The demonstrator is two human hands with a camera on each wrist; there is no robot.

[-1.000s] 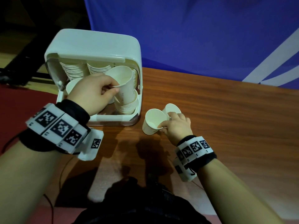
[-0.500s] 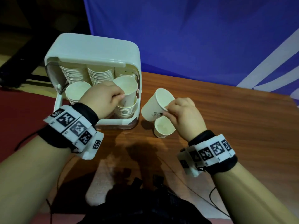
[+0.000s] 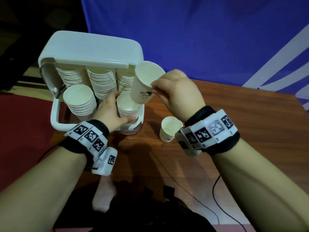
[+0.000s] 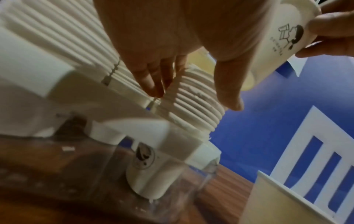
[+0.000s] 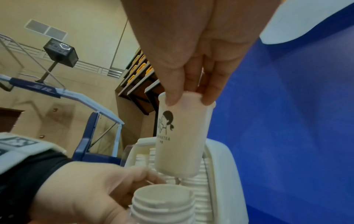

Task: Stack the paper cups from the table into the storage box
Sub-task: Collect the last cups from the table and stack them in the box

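Your head view is dim, with light falling from above and behind you, so your arms throw dark shadows on the table (image 3: 225, 104) just below your left hand (image 3: 109, 111) and right hand (image 3: 177, 92), and straight lines bow outward toward the edges. In your left wrist view the storage box (image 4: 32, 81) beneath the palm is smeared by motion blur and out of focus, while your fingers sit in shade. Your right wrist view is brighter and sharper around the held paper cup (image 5: 182, 136), though your palm close to the lens is soft and the edges stretch.
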